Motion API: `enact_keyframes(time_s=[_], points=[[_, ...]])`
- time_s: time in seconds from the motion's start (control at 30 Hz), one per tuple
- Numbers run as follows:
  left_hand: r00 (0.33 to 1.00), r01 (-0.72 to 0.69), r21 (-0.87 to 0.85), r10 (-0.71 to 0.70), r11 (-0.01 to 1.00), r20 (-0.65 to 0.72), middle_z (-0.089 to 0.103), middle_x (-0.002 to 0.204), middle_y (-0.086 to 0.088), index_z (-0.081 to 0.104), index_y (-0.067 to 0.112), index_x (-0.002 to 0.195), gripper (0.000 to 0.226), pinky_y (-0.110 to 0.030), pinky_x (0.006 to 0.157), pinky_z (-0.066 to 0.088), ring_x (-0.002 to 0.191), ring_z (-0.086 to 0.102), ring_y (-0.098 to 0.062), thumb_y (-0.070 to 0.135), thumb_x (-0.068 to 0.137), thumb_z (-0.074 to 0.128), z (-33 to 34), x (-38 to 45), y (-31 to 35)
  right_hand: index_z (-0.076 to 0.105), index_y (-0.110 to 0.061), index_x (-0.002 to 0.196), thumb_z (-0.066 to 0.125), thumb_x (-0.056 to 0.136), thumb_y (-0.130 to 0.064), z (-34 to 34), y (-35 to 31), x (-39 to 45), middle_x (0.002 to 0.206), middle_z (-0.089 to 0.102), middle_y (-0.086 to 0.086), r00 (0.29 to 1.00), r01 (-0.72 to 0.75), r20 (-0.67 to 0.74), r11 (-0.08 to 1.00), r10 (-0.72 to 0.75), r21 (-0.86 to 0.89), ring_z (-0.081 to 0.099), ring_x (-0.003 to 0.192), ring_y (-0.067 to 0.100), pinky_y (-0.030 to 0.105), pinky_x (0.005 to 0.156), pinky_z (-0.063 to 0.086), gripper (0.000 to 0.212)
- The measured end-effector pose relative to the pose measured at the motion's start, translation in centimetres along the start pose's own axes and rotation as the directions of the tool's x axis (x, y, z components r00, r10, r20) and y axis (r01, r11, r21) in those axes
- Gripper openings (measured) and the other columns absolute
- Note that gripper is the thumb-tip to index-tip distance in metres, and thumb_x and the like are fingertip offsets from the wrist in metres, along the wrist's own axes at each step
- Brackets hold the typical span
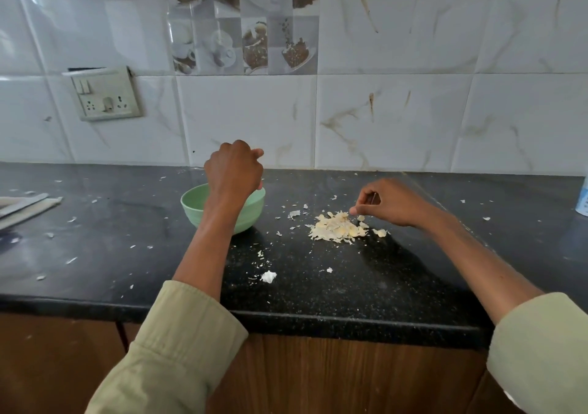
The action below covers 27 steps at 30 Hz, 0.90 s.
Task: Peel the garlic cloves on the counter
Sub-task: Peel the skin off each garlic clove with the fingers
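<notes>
The garlic pile (339, 227), a loose heap of pale cloves and papery skins, lies on the black bench (350, 286) right of centre, with the green bowl (194, 205) just to its left and a little farther back. The right hand (388, 202) is by far the nearer of the two: it hovers at the far right edge of the pile, fingertips (353, 211) pointing left and down, touching or almost touching the topmost bits. Its grip is narrow, thumb and forefinger drawn together as if pinching; whether a clove is already between them cannot be told from here. The pile lies directly left of and below that grip, spread more left to right than near to far, so the reach needs only a short dip toward the left.

The left hand (234, 170) is raised over the far rim of the bowl, fingers curled in; what it holds, if anything, is hidden. A few stray cloves (380, 232) sit just right of the pile, under the right wrist, and skin flakes scatter across the bench.
</notes>
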State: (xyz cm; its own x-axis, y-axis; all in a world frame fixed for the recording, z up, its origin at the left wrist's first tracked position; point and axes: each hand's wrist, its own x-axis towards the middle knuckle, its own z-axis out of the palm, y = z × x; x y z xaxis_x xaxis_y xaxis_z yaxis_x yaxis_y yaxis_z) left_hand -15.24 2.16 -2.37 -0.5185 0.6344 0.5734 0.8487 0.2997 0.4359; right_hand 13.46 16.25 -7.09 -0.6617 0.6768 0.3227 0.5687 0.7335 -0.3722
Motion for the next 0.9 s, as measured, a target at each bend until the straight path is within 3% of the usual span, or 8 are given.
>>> enact_keyframes(time_s=[0.17, 0.33, 0.47, 0.57, 0.67, 0.8, 0.9], points=[[1.000, 0.012, 0.037, -0.013, 0.999, 0.021, 0.075, 0.121, -0.005, 0.080, 0.015, 0.110, 0.028, -0.034, 0.074, 0.037, 0.100, 0.068, -0.042, 0.004, 0.086, 0.070, 0.0, -0.5, 0.2, 0.078, -0.022, 0.089, 0.080, 0.085, -0.050, -0.1, -0.1, -0.1, 0.085, 0.075, -0.010, 1.000, 0.015, 0.015, 1.000, -0.015, 0.009, 0.064, 0.076, 0.005, 0.021, 0.065, 0.042, 0.028], [0.998, 0.019, 0.074, -0.015, 0.997, -0.055, 0.068, 0.111, -0.020, 0.076, 0.010, 0.113, 0.020, -0.038, 0.075, 0.035, 0.101, 0.063, -0.047, 0.021, 0.102, 0.063, 0.3, -0.6, 0.2, 0.080, -0.024, 0.098, 0.079, 0.091, -0.038, -0.8, -0.1, -0.4, 0.092, 0.075, -0.014, 0.999, -0.009, 0.045, 1.000, 0.010, -0.018, 0.065, 0.084, 0.002, 0.018, 0.067, 0.040, 0.015], [0.997, 0.000, 0.027, 0.002, 1.000, -0.080, 0.069, 0.105, -0.017, 0.078, 0.011, 0.101, 0.023, -0.038, 0.075, 0.037, 0.098, 0.063, -0.046, 0.030, 0.101, 0.066, 0.6, -0.3, 0.3, 0.081, -0.027, 0.103, 0.081, 0.090, -0.031, -0.8, 0.3, -0.5, 0.089, 0.076, -0.013, 0.991, -0.016, 0.132, 1.000, 0.019, -0.019, 0.066, 0.071, -0.004, 0.009, 0.062, 0.043, 0.013], [0.995, -0.082, -0.017, 0.081, 0.996, -0.063, 0.072, 0.088, -0.011, 0.080, 0.016, 0.083, 0.029, -0.038, 0.070, 0.042, 0.086, 0.066, -0.042, 0.038, 0.097, 0.068, 1.2, -0.6, 1.1, 0.081, -0.025, 0.100, 0.083, 0.089, -0.027, -0.8, 0.4, -0.5, 0.089, 0.077, -0.010, 0.994, -0.014, 0.111, 0.999, 0.017, -0.033, 0.068, 0.076, -0.001, 0.002, 0.060, 0.043, 0.011], [0.978, -0.207, -0.060, 0.207, 0.977, -0.010, 0.072, 0.073, -0.004, 0.077, 0.012, 0.074, 0.038, -0.036, 0.068, 0.048, 0.074, 0.066, -0.030, 0.045, 0.094, 0.074, 1.8, -1.8, 2.7, 0.080, -0.021, 0.096, 0.084, 0.088, -0.027, -0.8, 0.2, -0.5, 0.087, 0.077, -0.012, 0.996, -0.010, 0.087, 1.000, 0.011, -0.013, 0.067, 0.073, -0.007, 0.001, 0.061, 0.041, 0.011], [0.859, -0.495, -0.162, 0.509, 0.854, 0.061, 0.071, 0.082, 0.013, 0.076, 0.023, 0.085, 0.010, -0.032, 0.077, 0.045, 0.084, 0.061, -0.009, 0.022, 0.085, 0.086, 2.8, -3.5, 5.2, 0.079, -0.010, 0.101, 0.082, 0.089, -0.014, -1.2, 0.1, -0.4, 0.087, 0.079, -0.003, 0.999, -0.022, 0.039, 0.989, 0.016, 0.146, 0.069, 0.069, -0.007, 0.005, 0.063, 0.047, 0.014], [0.798, -0.547, -0.231, 0.585, 0.804, 0.146, 0.070, 0.085, 0.016, 0.074, 0.028, 0.090, 0.009, -0.034, 0.078, 0.052, 0.087, 0.064, -0.007, 0.023, 0.088, 0.081, 4.6, -3.6, 7.1, 0.081, -0.013, 0.100, 0.086, 0.085, -0.016, -1.3, 0.0, -0.5, 0.083, 0.080, -0.003, 1.000, -0.009, 0.012, 0.981, 0.007, 0.193, 0.073, 0.071, 0.003, 0.011, 0.065, 0.052, 0.017]])
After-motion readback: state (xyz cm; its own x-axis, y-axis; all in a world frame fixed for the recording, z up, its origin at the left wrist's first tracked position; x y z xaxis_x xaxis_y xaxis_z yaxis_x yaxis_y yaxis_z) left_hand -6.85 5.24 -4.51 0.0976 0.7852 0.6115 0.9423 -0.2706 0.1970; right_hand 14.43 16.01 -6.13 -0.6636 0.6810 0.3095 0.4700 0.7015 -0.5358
